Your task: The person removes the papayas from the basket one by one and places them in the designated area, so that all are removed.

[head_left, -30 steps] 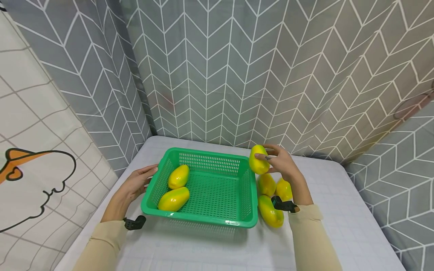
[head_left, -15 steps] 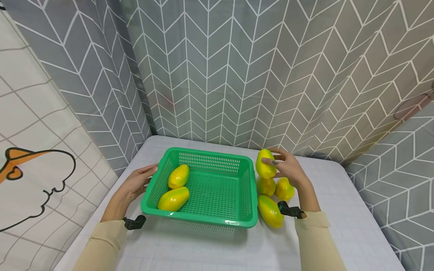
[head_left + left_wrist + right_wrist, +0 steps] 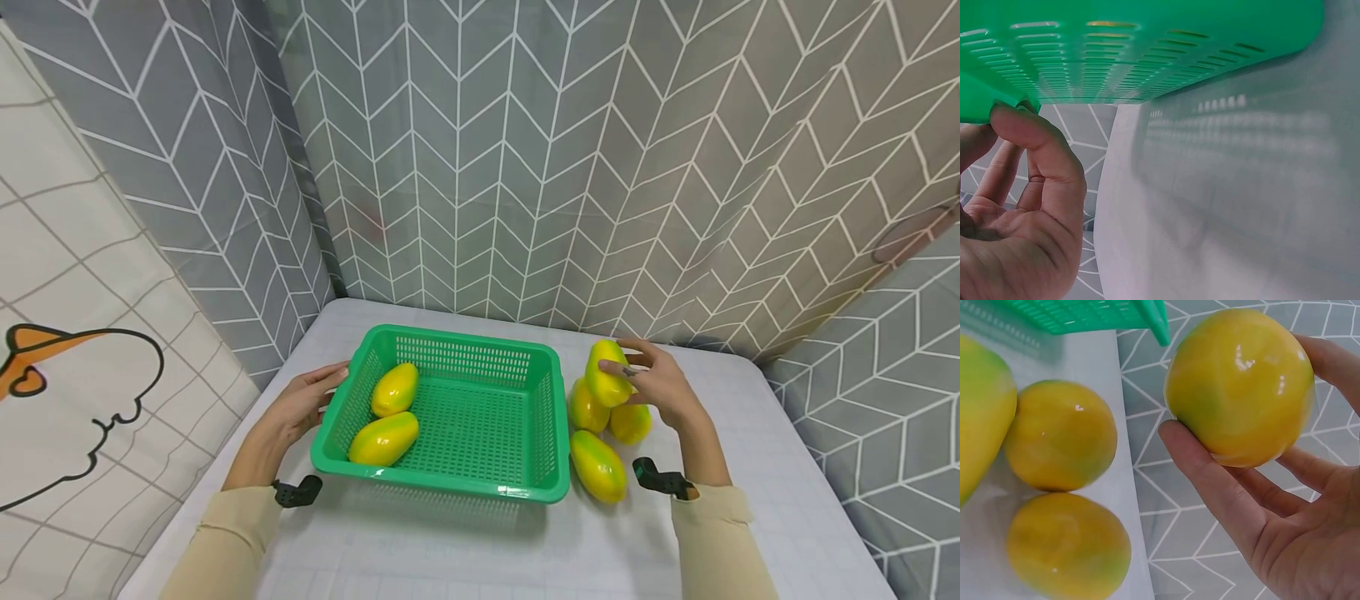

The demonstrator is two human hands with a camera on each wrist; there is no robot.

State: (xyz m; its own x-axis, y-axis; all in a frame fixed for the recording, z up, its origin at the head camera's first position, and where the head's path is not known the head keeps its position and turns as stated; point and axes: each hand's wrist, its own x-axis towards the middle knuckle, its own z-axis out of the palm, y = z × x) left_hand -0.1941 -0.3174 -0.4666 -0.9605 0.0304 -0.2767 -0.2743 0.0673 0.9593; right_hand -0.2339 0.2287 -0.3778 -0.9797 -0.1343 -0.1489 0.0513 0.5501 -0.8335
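Note:
A green plastic basket (image 3: 472, 433) with slotted sides stands on the table. Two yellow-green mangoes lie at its left end, one mango (image 3: 394, 390) behind the other mango (image 3: 383, 440). My left hand (image 3: 298, 408) holds the basket's left rim, thumb and fingers at its edge in the left wrist view. To the right of the basket, my right hand (image 3: 666, 390) grips another mango (image 3: 604, 375) between thumb and fingers. That mango is held up above a group of mangoes on the table and partly overlaps them in the head view.
On the table right of the basket lie a front mango (image 3: 597, 468), a rear mango (image 3: 587, 408) and a right mango (image 3: 630, 423), close together. The white-covered table (image 3: 420, 558) meets a grey patterned curtain (image 3: 465, 167) behind. Black wrist cameras sit on both wrists.
My right hand has moved right and slightly down with the mango, away from the basket's right rim to over the mangoes on the table. The left hand and basket stay put.

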